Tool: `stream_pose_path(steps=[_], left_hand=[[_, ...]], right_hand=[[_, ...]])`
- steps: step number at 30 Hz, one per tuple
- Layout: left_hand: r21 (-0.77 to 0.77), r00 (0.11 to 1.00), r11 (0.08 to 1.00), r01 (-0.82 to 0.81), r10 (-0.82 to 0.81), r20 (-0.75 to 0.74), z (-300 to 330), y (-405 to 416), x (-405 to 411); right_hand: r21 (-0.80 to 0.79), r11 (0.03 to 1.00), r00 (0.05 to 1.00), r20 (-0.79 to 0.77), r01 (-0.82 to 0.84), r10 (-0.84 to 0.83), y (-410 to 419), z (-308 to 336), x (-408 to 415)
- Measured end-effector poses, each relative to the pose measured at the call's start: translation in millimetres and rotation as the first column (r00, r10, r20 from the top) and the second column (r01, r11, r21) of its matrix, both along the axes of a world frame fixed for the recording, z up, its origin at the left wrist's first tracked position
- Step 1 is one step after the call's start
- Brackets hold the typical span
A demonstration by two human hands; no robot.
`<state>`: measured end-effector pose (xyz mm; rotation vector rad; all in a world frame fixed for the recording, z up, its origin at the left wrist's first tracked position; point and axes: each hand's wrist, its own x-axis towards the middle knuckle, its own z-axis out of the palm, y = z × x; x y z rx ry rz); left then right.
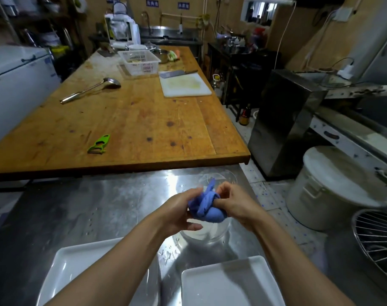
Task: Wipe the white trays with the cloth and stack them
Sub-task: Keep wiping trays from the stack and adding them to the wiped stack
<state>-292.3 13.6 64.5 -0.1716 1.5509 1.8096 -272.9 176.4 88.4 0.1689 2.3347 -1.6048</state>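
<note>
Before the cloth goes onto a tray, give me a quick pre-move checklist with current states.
1. Blue cloth in grip of both left hand and right hand: ok.
2. Cloth bunched over the clear bowl, not dripping on trays: ok.
3. Cloth wrung enough: cannot tell.
4. Left white tray and right white tray lie apart on the steel counter, within reach: ok.
5. Trays stacked: not ok.
</note>
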Motion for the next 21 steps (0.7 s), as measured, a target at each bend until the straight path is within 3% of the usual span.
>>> stream_pose_path(steps=[3,6,9,12,13,18,21], left_hand=[[-0.069,0.987,0.997,0.025,-0.036,-0.158,-3.7,-0.5,-0.5],[0.003,0.985,0.988,-0.154,0.154,-0.073,-2.7,-0.5,-5.0],[0.160,0.965,0.955,-0.250,0.232,0.123,0.5,-0.3,-8.4],[0.159,0.976,0.969,-0.190,0.169,0.137,5.2,4.1,-5.7],[0.142,0.981,0.974,-0.175,0.160,0.110,6.0,6.2,-4.4],[0.094,0.980,0.984,-0.151,0.162,-0.119,1.0,11.8,-0.7],[-0.004,0.957,0.994,-0.109,0.104,-0.272,-2.2,12.6,-2.3]], right_hand=[[-0.139,0.983,0.993,0.005,0.121,-0.121,-2.1,-4.7,1.7],[-0.286,0.958,0.999,-0.053,-0.015,0.000,4.3,-8.9,9.1],[-0.140,0.958,0.955,-0.202,-0.248,0.218,0.5,-10.3,13.5],[0.203,0.976,0.888,-0.431,-0.077,0.160,-11.5,-15.1,6.5],[0.241,0.971,0.876,-0.468,0.003,0.113,-14.3,-17.2,3.8],[-0.029,0.988,0.942,-0.301,0.149,-0.150,-17.1,-25.8,-5.9],[-0.151,0.986,0.988,-0.130,0.066,-0.086,-17.1,-27.0,-11.5]])
